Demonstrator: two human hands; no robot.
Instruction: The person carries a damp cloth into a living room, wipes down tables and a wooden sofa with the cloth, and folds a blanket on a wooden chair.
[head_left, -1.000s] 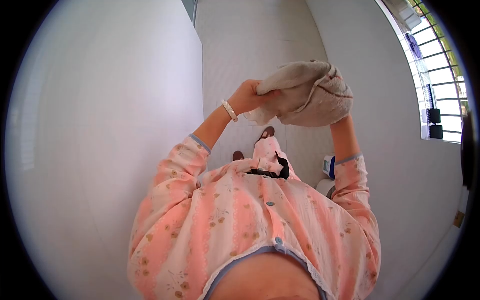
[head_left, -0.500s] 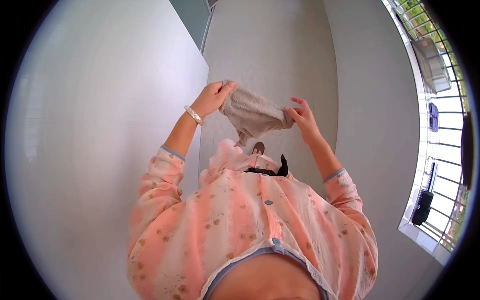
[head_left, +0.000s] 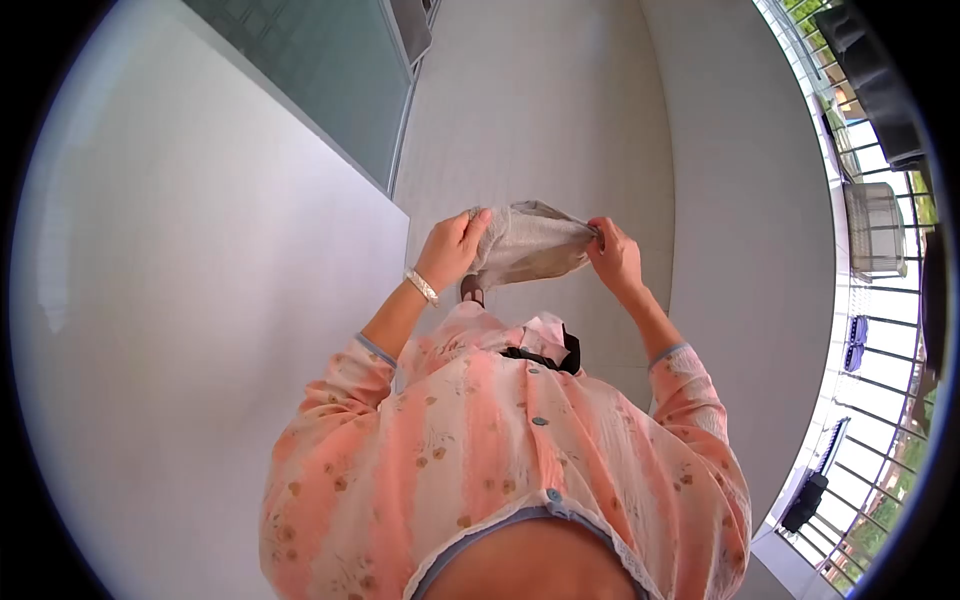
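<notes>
A beige-grey cloth (head_left: 530, 245) is stretched between my two hands, above the floor and in front of my body. My left hand (head_left: 453, 250), with a pale bracelet at the wrist, grips the cloth's left end, thumb on top. At the other end, my right hand (head_left: 614, 256) is closed on the cloth's right edge, fingers pinched together. The cloth sags a little and has loose folds between the hands.
A white wall (head_left: 220, 300) stands on the left, with a greenish glass panel (head_left: 330, 80) beyond it. Pale floor (head_left: 530, 110) runs ahead. On the right, a barred window has a sill holding a clear basket (head_left: 875, 230), a purple item (head_left: 855, 343) and a black object (head_left: 805, 503).
The cloth, earlier bunched over my right hand, is now stretched between both hands. My right hand has closed on its edge. More of the glass panel and the window sill shows as the view moves along.
</notes>
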